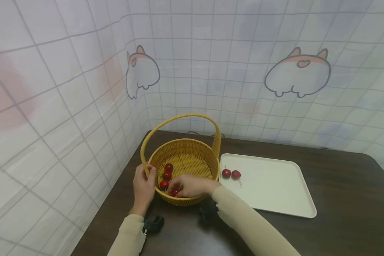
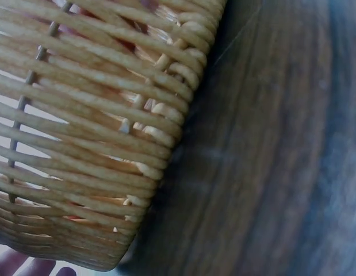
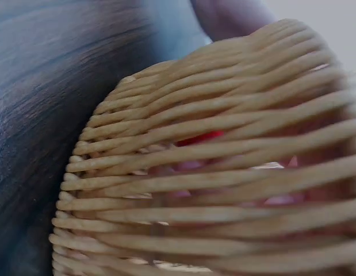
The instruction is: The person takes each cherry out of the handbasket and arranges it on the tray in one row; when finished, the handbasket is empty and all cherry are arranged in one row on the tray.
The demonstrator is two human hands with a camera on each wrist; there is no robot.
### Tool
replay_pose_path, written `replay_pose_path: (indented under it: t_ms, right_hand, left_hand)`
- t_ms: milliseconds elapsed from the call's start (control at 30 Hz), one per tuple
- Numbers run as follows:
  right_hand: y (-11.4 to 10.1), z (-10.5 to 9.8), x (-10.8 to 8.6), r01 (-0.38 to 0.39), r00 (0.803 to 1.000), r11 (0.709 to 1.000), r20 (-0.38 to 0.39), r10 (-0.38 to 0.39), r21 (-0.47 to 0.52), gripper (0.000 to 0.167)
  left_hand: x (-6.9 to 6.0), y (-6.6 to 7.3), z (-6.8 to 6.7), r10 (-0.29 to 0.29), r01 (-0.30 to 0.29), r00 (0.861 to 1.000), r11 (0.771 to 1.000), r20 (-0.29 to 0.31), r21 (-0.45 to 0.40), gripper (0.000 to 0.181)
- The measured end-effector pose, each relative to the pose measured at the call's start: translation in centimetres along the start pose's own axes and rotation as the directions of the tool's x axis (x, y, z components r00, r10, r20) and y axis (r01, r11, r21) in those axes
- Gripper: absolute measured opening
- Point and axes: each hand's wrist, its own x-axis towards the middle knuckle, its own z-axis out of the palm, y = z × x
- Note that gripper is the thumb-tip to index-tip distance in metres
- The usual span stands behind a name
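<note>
I have the left hand (image 1: 144, 183) gripping the yellow wicker basket (image 1: 192, 161) at the near left side, thumb and fingers closed around the foot of its tall handle (image 1: 192, 115). My right hand (image 1: 190, 185) is bent down inside the basket near the front rim, its fingers pinching a red cherry (image 1: 175, 192) — part of the fruit is hidden behind them. Three loose cherries (image 1: 167, 175) lie in a rough row on the basket floor, between the two hands. Through the right wrist camera I get mostly weave, with a patch of red showing through the gaps. Just to the right of the basket, a white tray (image 1: 275, 185) lies flat on the dark tabletop (image 1: 342, 188) — two stemmed cherries (image 1: 236, 174) sit side by side near its left edge. Behind everything I see a pale checked curtain (image 1: 208, 74) with cartoon animals.
</note>
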Motion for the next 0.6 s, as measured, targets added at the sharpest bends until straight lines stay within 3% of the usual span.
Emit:
replay_pose_path:
  t_ms: [200,367,533,600]
  right_hand:
    - [-0.4,-0.9,-2.7,-0.008,0.988,1.000,-0.154,0.010,0.013,0.026]
    - [0.0,-1.2,-4.7,-0.014,0.950,0.985,-0.305,0.068,0.174,0.028]
    - [0.7,-1.4,-6.6,0.033,0.907,0.899,-0.390,0.156,0.436,0.031]
    - [1.0,-1.5,-7.3,0.056,0.893,0.869,-0.414,0.176,0.491,0.031]
  left_hand:
    - [0.1,0.3,0.0,0.004,-0.004,1.000,1.000,0.009,0.016,0.012]
    - [0.0,0.4,-0.1,-0.020,0.020,1.000,1.000,0.014,0.009,0.011]
    - [-0.1,0.3,-0.1,-0.040,0.040,0.999,0.999,0.011,0.004,0.013]
    - [-0.1,0.3,-0.1,-0.043,0.043,0.999,0.999,0.010,0.007,0.013]
